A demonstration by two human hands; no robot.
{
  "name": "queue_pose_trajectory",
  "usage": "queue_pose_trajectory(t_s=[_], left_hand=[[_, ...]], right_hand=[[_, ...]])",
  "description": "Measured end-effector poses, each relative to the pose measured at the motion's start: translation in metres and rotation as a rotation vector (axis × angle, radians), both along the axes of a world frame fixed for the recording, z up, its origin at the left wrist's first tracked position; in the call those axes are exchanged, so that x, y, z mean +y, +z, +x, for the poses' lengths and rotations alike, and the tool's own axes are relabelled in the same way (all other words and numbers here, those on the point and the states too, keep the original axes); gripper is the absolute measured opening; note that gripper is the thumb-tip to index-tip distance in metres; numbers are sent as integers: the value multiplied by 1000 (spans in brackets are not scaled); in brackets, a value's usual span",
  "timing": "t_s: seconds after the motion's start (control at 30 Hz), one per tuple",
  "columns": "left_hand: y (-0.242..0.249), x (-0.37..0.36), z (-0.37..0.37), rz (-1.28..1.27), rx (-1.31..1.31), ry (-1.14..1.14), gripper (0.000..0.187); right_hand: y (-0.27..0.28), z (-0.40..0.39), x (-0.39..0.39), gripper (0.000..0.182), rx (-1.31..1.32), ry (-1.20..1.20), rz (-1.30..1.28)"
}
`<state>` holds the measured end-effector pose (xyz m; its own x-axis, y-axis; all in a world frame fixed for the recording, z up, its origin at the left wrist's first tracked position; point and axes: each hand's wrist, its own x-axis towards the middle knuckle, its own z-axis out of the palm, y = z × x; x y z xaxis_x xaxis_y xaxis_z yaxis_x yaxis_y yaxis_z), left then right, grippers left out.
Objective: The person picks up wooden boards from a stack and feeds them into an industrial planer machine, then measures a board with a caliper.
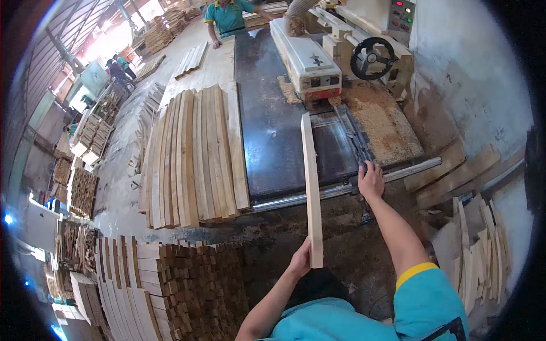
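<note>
My left hand (300, 258) is closed around the near end of a long, squared wooden strip (311, 187). The strip points away from me, its far end over the dark metal saw table (267, 145). My right hand (371, 181) grips the near end of a black guide fence (354, 136), close to the round steel rail (412, 169) along the table's front edge. Beyond the strip's far end sits the white machine housing (307, 54) with a red-marked front. The underside of my left hand's grip is partly hidden.
Long boards (190, 153) lie on the wooden side table at left. Below them stands a tall stack of cut strips (199, 284). Sawdust (381, 119) covers the table's right side, near a black handwheel (372, 58). A co-worker (227, 17) stands at the far end. Offcuts (480, 256) lean at right.
</note>
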<state>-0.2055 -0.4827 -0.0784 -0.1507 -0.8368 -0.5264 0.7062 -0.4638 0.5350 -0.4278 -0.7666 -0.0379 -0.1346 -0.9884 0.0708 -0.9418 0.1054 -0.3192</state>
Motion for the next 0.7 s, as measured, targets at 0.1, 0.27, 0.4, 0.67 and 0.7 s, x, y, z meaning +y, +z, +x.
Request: queue_pose_trajectory(t_s=[0.1, 0.27, 0.4, 0.67, 0.7], left_hand=[[4, -13, -8, 110, 251, 26, 38], [2, -21, -23, 13, 319, -4, 40], [40, -35, -40, 23, 96, -1, 47], [26, -62, -69, -186, -498, -100, 64], [18, -66, -73, -247, -628, -174, 68]], right_hand=[[4, 1, -2, 48, -30, -8, 40], [-3, -3, -2, 51, -51, 11, 23], [-1, -1, 2, 50, -45, 8, 10], [-3, -2, 1, 49, -45, 11, -18], [0, -2, 0, 48, -63, 5, -13]])
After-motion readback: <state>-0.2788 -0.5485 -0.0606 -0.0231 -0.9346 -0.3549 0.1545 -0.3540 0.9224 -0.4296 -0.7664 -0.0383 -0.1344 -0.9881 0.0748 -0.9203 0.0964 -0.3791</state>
